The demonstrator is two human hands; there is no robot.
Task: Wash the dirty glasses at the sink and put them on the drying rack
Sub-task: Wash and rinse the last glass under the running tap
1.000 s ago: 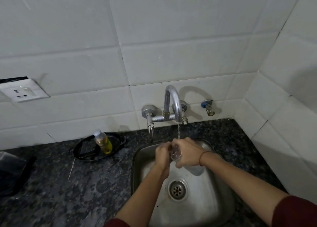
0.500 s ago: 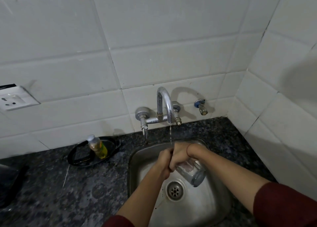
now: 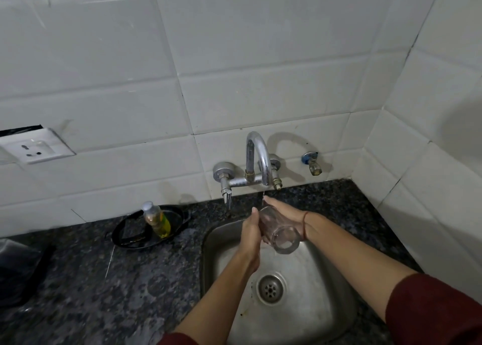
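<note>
A clear drinking glass (image 3: 279, 234) lies tilted over the steel sink (image 3: 326, 316), its thick base pointing toward me. My right hand (image 3: 289, 215) cups it from the far side and my left hand (image 3: 251, 231) presses against its near left side. A thin stream of water falls from the curved chrome tap (image 3: 258, 157) onto the upper end of the glass and my fingers. No drying rack is in view.
A bottle of yellow dish liquid (image 3: 156, 219) lies in a black oval tray (image 3: 125, 236) on the dark granite counter (image 3: 104, 279) left of the sink. A wall socket (image 3: 36, 146) sits at the left. White tiled walls close the back and right. A dark object (image 3: 18, 269) lies at the left edge.
The glass has turned between my hands so its base now faces me, and both hands have shifted up closer to the tap's stream. My view has tilted upward.
</note>
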